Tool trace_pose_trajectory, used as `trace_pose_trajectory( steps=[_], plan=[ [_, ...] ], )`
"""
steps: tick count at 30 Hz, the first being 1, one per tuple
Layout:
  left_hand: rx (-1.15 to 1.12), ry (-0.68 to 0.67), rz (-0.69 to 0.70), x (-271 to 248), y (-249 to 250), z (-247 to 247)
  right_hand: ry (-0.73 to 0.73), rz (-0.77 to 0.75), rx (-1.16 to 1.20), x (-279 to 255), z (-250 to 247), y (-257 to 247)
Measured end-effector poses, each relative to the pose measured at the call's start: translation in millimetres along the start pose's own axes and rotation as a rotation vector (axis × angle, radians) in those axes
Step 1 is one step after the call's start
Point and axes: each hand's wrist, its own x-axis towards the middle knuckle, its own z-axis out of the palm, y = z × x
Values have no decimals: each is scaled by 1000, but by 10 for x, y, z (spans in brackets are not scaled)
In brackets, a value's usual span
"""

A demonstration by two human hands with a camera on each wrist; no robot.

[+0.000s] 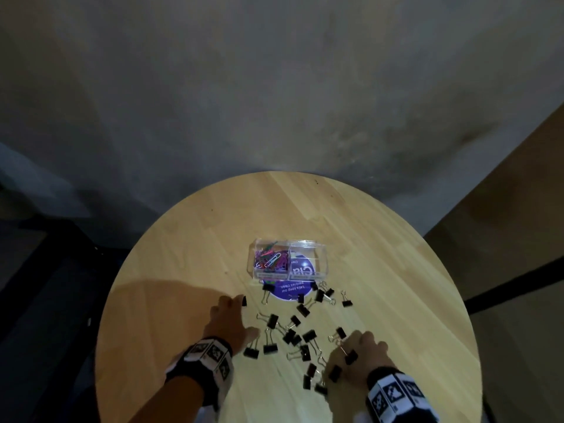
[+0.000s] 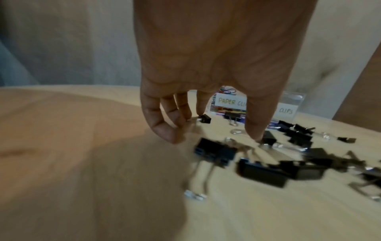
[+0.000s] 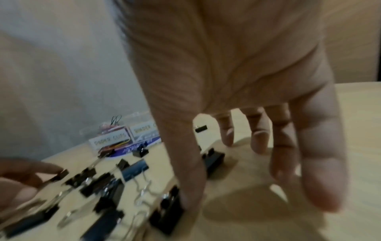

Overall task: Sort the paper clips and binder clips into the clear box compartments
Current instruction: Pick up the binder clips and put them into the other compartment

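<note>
A clear two-compartment box [image 1: 290, 241] stands mid-table. Its left half, labelled paper clips [image 2: 230, 101], holds coloured paper clips [image 1: 270, 257]. The right half [image 1: 308, 254] looks bare. Several black binder clips [image 1: 293, 334] lie scattered in front of it. My left hand [image 1: 236, 312] is on the left of the pile, and its fingers pinch the wire handle of one small binder clip [image 2: 205, 118], while the thumb tip touches another clip [image 2: 268, 138]. At the pile's near right, my right hand [image 1: 351, 361] spreads its fingers downward, the thumb pressing on a clip [image 3: 169, 208].
A round purple sticker [image 1: 290, 293] lies under the box's front. The round wooden table [image 1: 198, 239] has bare wood at the far side and on the left. Beyond its edge are a dark floor and a brown panel [image 1: 503, 209] to the right.
</note>
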Motion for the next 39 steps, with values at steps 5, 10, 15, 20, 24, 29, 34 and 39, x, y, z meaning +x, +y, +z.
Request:
trace_pose_trajectory(
  steps=[5, 10, 15, 20, 24, 29, 34, 39],
  plan=[
    [-126, -72, 11, -139, 213, 194, 86, -119, 155, -5, 118, -152],
    [-283, -29, 55, -102, 371, 300, 127, -261, 197, 55, 150, -452],
    [-252, 13, 152, -34, 308, 223, 214, -347, 203, 107, 108, -495],
    [230, -113, 322, -91, 168, 240, 144, -505, -107, 38, 275, -457],
    [211, -118, 328, -11, 265, 244, 175, -509, -117, 70, 318, -591],
    [89, -80, 271, 114, 337, 217, 195, -514, -95, 144, 254, -735],
    [8, -29, 280, 193, 323, 223, 223, -498, -67, 189, 227, -767],
    [-37, 5, 296, 260, 324, 234, 261, -514, -75, 203, 225, -758]
  ],
)
